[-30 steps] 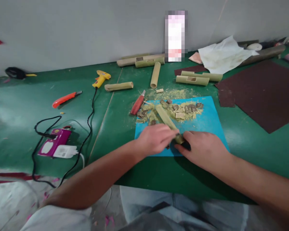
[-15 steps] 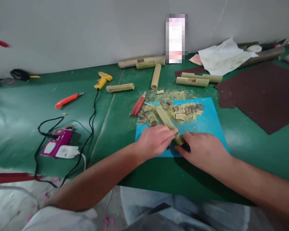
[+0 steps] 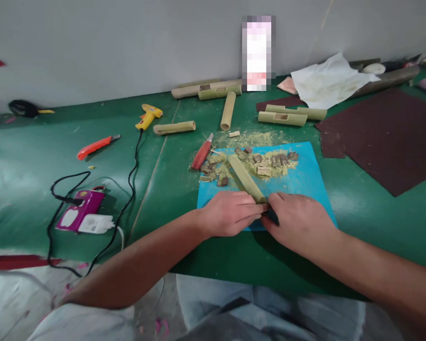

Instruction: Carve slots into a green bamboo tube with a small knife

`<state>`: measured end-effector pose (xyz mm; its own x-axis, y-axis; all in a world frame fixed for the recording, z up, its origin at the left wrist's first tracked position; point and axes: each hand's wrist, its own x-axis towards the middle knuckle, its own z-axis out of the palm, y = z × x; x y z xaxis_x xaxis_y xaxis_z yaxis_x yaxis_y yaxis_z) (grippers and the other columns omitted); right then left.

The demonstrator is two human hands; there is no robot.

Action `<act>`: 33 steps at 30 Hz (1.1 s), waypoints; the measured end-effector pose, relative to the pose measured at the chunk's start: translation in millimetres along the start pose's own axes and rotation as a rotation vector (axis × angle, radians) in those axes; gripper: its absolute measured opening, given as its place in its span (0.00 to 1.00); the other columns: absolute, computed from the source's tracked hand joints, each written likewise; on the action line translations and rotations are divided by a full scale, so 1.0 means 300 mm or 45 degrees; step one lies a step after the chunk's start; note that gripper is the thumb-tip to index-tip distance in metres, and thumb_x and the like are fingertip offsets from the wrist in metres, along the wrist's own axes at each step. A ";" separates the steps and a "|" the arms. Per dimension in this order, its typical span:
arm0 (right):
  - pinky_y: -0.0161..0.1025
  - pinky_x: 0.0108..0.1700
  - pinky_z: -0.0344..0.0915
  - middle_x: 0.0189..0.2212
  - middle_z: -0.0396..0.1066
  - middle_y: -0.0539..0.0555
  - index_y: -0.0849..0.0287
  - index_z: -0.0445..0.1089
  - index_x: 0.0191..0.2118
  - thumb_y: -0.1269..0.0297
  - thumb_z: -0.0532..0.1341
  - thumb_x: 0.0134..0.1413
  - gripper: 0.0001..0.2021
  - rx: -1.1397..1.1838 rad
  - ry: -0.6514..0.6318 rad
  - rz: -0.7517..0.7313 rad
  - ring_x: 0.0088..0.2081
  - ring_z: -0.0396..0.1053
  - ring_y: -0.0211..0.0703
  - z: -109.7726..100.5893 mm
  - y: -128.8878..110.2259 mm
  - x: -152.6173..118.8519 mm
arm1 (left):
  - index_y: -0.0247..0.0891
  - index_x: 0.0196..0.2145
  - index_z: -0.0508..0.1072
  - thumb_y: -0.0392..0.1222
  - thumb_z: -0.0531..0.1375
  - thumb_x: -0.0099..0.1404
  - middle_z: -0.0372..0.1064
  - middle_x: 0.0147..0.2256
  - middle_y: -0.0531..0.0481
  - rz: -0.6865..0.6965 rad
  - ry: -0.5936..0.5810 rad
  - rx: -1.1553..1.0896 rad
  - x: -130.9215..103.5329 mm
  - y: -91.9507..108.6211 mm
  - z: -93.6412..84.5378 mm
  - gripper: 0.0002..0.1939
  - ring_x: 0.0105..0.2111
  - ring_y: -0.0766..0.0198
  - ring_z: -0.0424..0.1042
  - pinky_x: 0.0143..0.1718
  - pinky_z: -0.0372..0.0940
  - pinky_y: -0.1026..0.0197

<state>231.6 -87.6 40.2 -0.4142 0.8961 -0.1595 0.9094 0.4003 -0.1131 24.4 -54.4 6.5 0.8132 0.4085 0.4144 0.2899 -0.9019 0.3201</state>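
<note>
A pale green bamboo tube (image 3: 246,177) slants over the blue sheet (image 3: 314,182), its far end among shavings. My left hand (image 3: 230,213) is closed round its lower part, fingers reaching across to the near end. Thumb and fingers of my right hand (image 3: 301,215) pinch that same near end, where both hands meet. The near opening is hidden, and a dark spot there is too shadowed to make out. Dark and pale bamboo chips (image 3: 264,170) lie beyond the tube. A red-handled knife (image 3: 201,155) rests at the sheet's upper left edge.
Cut bamboo tubes (image 3: 282,118) lie along the back, near an upright blurred phone (image 3: 257,54). To the left are a yellow glue gun (image 3: 149,116), an orange cutter (image 3: 95,148) and a purple power strip (image 3: 81,208) with cords. Dark brown sheets (image 3: 383,137) cover the right.
My left fingers have slid down the tube to its near end, against my right hand. The right hand has barely moved. The whole view has shifted slightly.
</note>
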 end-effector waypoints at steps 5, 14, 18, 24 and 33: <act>0.42 0.30 0.49 0.31 0.77 0.58 0.58 0.73 0.37 0.58 0.57 0.65 0.12 -0.005 -0.002 0.024 0.31 0.73 0.47 -0.010 -0.008 -0.001 | 0.35 0.48 0.80 0.42 0.52 0.78 0.78 0.34 0.46 -0.336 0.145 0.171 -0.001 -0.084 -0.021 0.17 0.34 0.63 0.77 0.36 0.71 0.63; 0.42 0.30 0.50 0.32 0.77 0.59 0.58 0.73 0.37 0.60 0.56 0.64 0.11 0.008 0.027 -0.001 0.30 0.73 0.47 -0.008 -0.003 0.000 | 0.36 0.50 0.80 0.42 0.49 0.79 0.78 0.34 0.46 -0.230 0.032 0.176 0.009 -0.049 -0.011 0.19 0.35 0.63 0.77 0.37 0.72 0.64; 0.42 0.29 0.48 0.31 0.77 0.58 0.58 0.73 0.37 0.56 0.56 0.65 0.13 -0.017 0.020 0.040 0.30 0.73 0.47 -0.005 -0.001 0.000 | 0.33 0.47 0.80 0.42 0.53 0.78 0.79 0.35 0.45 -0.411 0.231 0.274 0.011 -0.086 -0.024 0.17 0.35 0.61 0.77 0.38 0.72 0.62; 0.42 0.29 0.48 0.32 0.78 0.58 0.58 0.73 0.37 0.56 0.55 0.66 0.13 -0.017 0.021 0.029 0.30 0.73 0.46 -0.001 0.000 0.000 | 0.37 0.52 0.79 0.43 0.51 0.79 0.79 0.36 0.46 -0.308 0.071 0.182 0.009 -0.073 -0.018 0.18 0.37 0.63 0.78 0.37 0.71 0.64; 0.41 0.29 0.48 0.31 0.78 0.58 0.58 0.73 0.37 0.57 0.56 0.65 0.13 -0.018 0.016 0.045 0.29 0.73 0.46 -0.001 0.005 -0.005 | 0.38 0.53 0.79 0.44 0.50 0.80 0.79 0.36 0.46 -0.363 0.052 0.107 0.010 -0.057 -0.010 0.19 0.37 0.63 0.78 0.37 0.71 0.64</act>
<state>233.5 -88.2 40.5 -0.3815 0.9119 -0.1512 0.9239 0.3710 -0.0936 20.3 -37.3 4.8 0.6729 0.6505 0.3523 0.5457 -0.7580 0.3573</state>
